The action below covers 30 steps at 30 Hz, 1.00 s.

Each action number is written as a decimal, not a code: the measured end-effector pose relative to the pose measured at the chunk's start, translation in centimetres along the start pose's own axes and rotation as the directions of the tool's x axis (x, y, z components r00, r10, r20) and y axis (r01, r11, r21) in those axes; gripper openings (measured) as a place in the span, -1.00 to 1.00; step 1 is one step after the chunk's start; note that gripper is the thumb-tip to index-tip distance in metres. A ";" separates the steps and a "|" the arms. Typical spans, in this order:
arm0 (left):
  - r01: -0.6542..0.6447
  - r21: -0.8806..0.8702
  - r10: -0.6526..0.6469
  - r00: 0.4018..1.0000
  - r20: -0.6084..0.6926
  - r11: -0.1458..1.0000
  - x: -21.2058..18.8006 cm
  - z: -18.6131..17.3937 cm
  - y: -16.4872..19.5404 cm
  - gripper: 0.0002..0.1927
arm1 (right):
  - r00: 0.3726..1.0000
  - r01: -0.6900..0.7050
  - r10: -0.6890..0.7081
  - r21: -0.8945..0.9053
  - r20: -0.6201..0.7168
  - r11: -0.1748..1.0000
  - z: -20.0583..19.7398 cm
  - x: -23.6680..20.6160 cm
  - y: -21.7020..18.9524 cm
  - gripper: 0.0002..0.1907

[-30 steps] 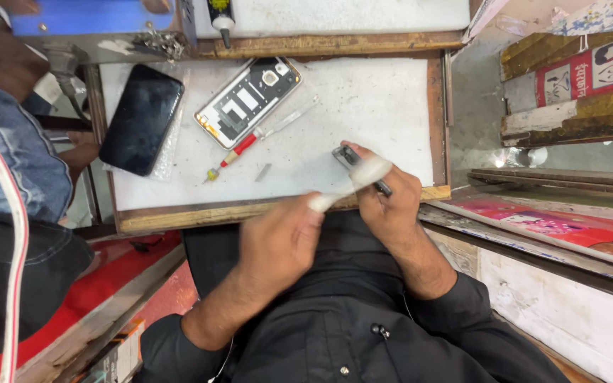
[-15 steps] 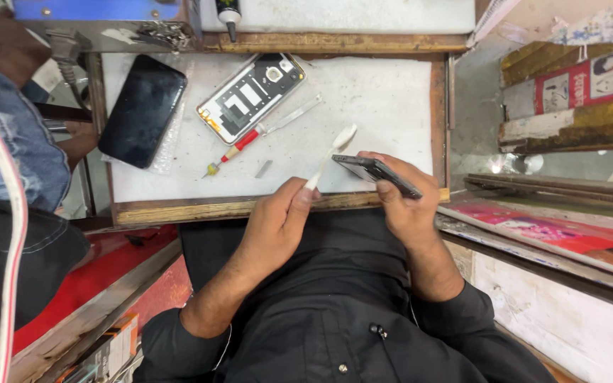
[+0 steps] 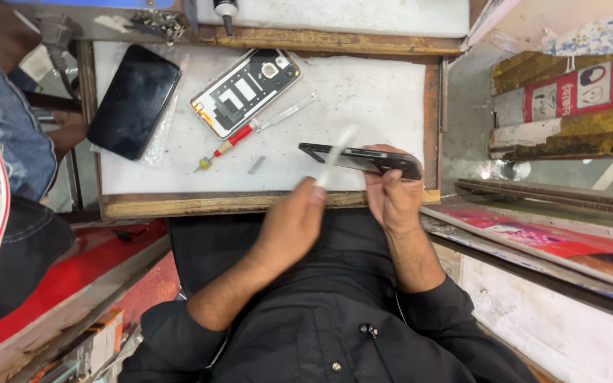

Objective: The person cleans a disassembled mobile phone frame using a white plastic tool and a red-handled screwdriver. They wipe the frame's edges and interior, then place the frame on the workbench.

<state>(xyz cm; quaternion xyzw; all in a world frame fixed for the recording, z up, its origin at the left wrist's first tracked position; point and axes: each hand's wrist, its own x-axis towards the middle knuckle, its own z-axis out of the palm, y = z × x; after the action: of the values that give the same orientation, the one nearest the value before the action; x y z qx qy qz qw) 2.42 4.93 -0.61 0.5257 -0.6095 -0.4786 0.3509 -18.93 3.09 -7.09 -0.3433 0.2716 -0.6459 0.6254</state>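
- Fingers (image 3: 391, 186) of the right hand (image 3: 395, 202): clamped on a dark phone frame (image 3: 360, 157), held edge-up above the desk's (image 3: 363, 92) near edge.
- Fingers of the left hand (image 3: 292, 227): pinched together on a thin white tool (image 3: 335, 157), blurred, its tip at the frame's side.
- Handling, as judged: keep the frame steady; slide the tool shallowly along the seam.
- Nearby: opened phone back (image 3: 246, 92), red-handled screwdriver (image 3: 225, 149), dark phone (image 3: 134, 101).

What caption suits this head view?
Right hand grips a black phone frame; left hand works a white stick.
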 end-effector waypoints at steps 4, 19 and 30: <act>0.097 -0.003 -0.097 0.995 -0.032 0.995 -1.0 -1.2 0.0 -0.79 | 0.996 -0.004 -0.004 -0.093 -0.084 0.996 -2.0 -0.9 -0.3 -0.52; 0.101 0.286 -0.041 0.977 -0.209 0.953 -2.5 -4.2 -2.9 -0.77 | 0.986 -0.042 -0.009 -0.295 -0.169 0.955 -2.8 -0.8 -1.5 -0.70; 0.213 0.774 0.259 0.861 -0.437 0.596 -1.4 -12.8 -5.2 -0.67 | 0.957 -0.250 0.211 -0.198 -0.198 0.948 0.4 2.4 -2.9 -0.60</act>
<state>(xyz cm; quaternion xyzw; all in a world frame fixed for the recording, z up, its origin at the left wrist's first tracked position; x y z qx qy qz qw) 16.15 3.58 -1.66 0.7239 -0.6502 0.0079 0.2303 -20.33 0.91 -4.35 -0.3186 0.4336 -0.5613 0.6288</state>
